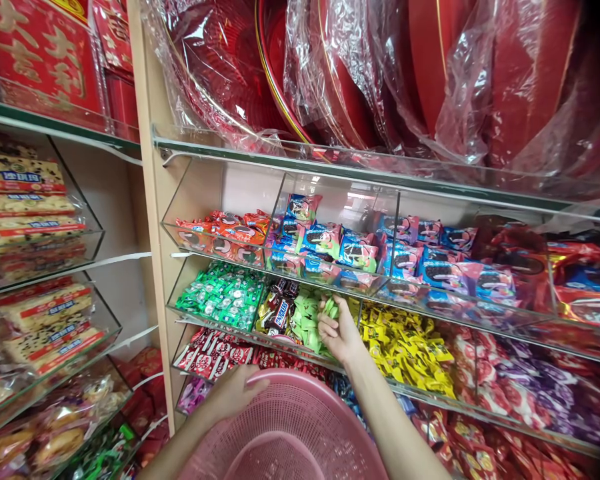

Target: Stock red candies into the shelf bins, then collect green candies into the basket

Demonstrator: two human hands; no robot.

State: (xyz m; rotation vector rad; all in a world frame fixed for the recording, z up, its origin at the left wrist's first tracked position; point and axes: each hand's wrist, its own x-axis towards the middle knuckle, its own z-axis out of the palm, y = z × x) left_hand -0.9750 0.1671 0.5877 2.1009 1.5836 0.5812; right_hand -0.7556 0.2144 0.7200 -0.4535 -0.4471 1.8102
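Note:
My left hand [236, 393] is closed on the left rim of a pink plastic mesh basket [325, 420], its thumb lying over the edge. The part of the basket's inside that shows holds nothing. My right hand [341, 335] reaches into a clear bin on the middle shelf, its fingers curled around some light green wrapped candies [331, 308]. More light green candies [307, 327] lie beside and below the hand. Dark Snickers bars [281, 313] share the bin's left side.
Neighbouring bins hold green-wrapped candies [223, 293] and yellow-wrapped candies [410, 347]. Blue-wrapped snacks [323, 237] fill the shelf above, behind a clear front panel. Plastic-covered red round containers [350, 73] stand on top. A wooden upright [153, 200] separates the left shelves.

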